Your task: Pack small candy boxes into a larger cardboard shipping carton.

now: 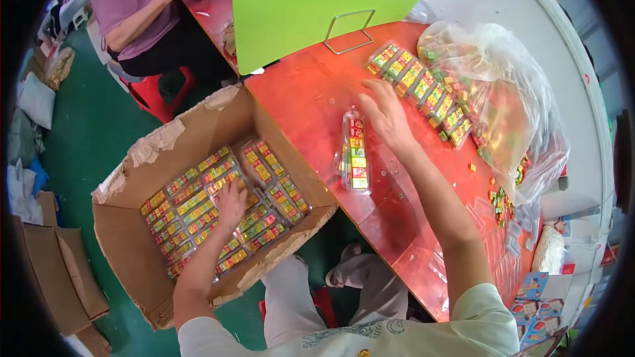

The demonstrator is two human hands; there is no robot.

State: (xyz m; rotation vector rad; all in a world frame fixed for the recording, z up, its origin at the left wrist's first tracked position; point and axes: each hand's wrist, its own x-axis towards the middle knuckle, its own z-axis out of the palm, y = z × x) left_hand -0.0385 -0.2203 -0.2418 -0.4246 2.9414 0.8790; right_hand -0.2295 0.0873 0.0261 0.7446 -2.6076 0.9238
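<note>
Stuff around, left to right: folded brown cardboard [59, 258] on the green floor [79, 125]; seated co-worker [135, 10] on a red stool [184, 92]; upright lime-green panel [297, 6] blocking my far side, wire stand [356, 47] at its foot; bulging clear plastic bag [522, 106] crowding the right; loose small blocks [501, 208] and clear trays [479, 258] nearer the wearer.

Packs: block packs [192, 211] lie in rows inside the cardboard box [119, 238]. Left hand [233, 206] is down on them, fingers slightly spread; can't tell if it's gripping one. Single filled tray [358, 155] lies lengthwise on the red table [297, 112], between the hands, just left of the right hand [389, 119]. Right hand is over the table, fingers wide. Slanted row of filled trays [423, 89] sits just right of it, near the bag.

Edges: box has ragged torn rims around the left arm; its right side sits against the table edge. I have bare red tabletop between box and single tray, and up toward the panel.
</note>
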